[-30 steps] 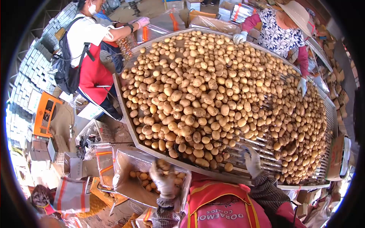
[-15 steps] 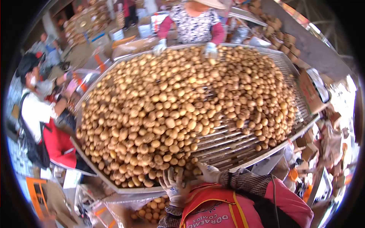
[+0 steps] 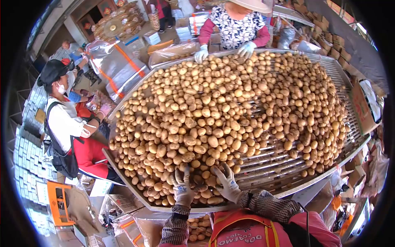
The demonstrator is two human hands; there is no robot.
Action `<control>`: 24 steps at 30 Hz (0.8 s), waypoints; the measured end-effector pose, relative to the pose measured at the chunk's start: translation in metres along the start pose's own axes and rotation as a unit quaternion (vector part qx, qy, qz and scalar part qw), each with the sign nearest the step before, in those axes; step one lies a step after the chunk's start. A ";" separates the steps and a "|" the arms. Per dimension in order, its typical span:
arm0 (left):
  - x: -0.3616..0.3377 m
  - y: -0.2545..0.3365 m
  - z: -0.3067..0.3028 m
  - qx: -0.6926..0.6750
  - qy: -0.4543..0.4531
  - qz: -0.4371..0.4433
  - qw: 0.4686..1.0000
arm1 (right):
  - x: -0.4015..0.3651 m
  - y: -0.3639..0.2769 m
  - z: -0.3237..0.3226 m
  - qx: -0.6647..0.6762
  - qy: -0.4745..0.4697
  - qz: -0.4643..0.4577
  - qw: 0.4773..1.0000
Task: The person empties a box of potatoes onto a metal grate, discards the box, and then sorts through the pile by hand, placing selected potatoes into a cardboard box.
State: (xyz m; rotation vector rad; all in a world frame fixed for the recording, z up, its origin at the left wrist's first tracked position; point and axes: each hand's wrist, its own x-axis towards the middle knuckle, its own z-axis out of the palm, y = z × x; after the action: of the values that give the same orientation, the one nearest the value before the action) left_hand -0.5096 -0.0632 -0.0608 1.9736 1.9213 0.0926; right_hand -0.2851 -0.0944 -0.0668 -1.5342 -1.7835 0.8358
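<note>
Potatoes [image 3: 197, 119] lie heaped over a large metal sorting table [image 3: 263, 164], whose slats show at the right. At the near edge, my gloved left hand [image 3: 182, 187] rests on the potatoes with its fingers spread. To its right, my gloved right hand [image 3: 228, 184] also has its fingers apart and touches the potatoes. Several potatoes lie between the two hands. Neither hand is closed round one.
Across the table, a person in a hat [image 3: 238, 26] has gloved hands on the potatoes. Another person in a black cap [image 3: 68, 119] is at the left. A cardboard box [image 3: 363, 109] stands at the right edge. More potatoes [image 3: 199, 228] lie below the near edge.
The view has shifted, so the table appears farther right. My left hand has moved further onto the potatoes. My right hand's fingers are now spread upward over them.
</note>
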 end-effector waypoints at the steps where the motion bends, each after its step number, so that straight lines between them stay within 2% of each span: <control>1: 0.003 0.003 -0.005 0.002 0.003 -0.003 1.000 | 0.021 -0.017 -0.003 -0.047 -0.052 0.035 0.997; 4: 0.019 0.020 -0.023 -0.019 0.010 -0.017 1.000 | 0.072 -0.037 0.017 -0.123 -0.075 -0.045 0.989; 5: 0.028 0.016 -0.026 -0.034 -0.005 -0.023 0.999 | 0.087 -0.049 0.019 -0.178 -0.142 -0.014 0.974; 6: 0.038 0.011 -0.026 -0.034 -0.003 -0.026 0.999 | 0.103 -0.028 0.042 -0.063 -0.129 -0.013 0.990; 8: 0.064 -0.002 -0.023 -0.114 0.054 -0.059 0.990 | 0.145 -0.037 0.046 -0.178 -0.074 -0.047 0.980; 9: 0.077 -0.006 -0.021 0.012 0.134 0.041 0.990 | 0.163 -0.044 0.049 -0.195 -0.054 -0.041 0.978; 10: 0.089 -0.004 -0.034 0.031 0.112 0.025 0.993 | 0.182 -0.050 0.052 -0.185 -0.038 -0.102 0.977; 11: 0.101 -0.001 -0.048 0.051 0.090 0.010 0.995 | 0.198 -0.054 0.051 -0.185 -0.083 -0.081 0.976; 12: 0.114 0.006 -0.076 -0.038 -0.032 -0.118 0.992 | 0.214 -0.059 0.048 -0.185 -0.126 -0.059 0.973; 13: 0.135 -0.003 -0.071 0.017 -0.019 -0.121 0.992 | 0.227 -0.061 0.048 -0.231 -0.128 -0.062 0.963; 14: 0.159 -0.017 -0.069 -0.011 -0.027 -0.133 0.991 | 0.241 -0.062 0.050 -0.276 -0.129 -0.066 0.950; 16: 0.185 -0.041 -0.076 -0.049 -0.004 -0.098 0.994 | 0.259 -0.062 0.065 -0.385 -0.121 -0.060 0.913; 17: 0.190 -0.041 -0.086 -0.073 -0.031 -0.100 0.992 | 0.267 -0.068 0.070 -0.308 -0.139 0.023 0.941; 18: 0.197 -0.039 -0.096 -0.097 -0.054 -0.101 0.989 | 0.276 -0.072 0.067 -0.229 -0.164 0.059 0.958; 19: 0.204 -0.041 -0.093 -0.088 0.000 -0.100 0.991 | 0.285 -0.075 0.070 -0.255 -0.166 0.078 0.949; 20: 0.209 -0.051 -0.097 -0.137 -0.031 -0.086 0.986 | 0.292 -0.078 0.072 -0.278 -0.170 0.098 0.941; 23: 0.236 -0.075 -0.074 -0.119 0.003 -0.076 0.990 | 0.321 -0.091 0.034 -0.186 -0.259 0.141 0.937; 24: 0.239 -0.075 -0.069 -0.087 0.026 -0.064 0.994 | 0.322 -0.073 0.030 -0.126 -0.236 0.125 0.955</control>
State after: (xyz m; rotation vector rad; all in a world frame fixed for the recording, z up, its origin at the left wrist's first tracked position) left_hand -0.5871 0.1841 -0.0722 1.7468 1.9945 0.2710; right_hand -0.3907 0.2145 -0.0078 -1.8714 -2.1252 1.2187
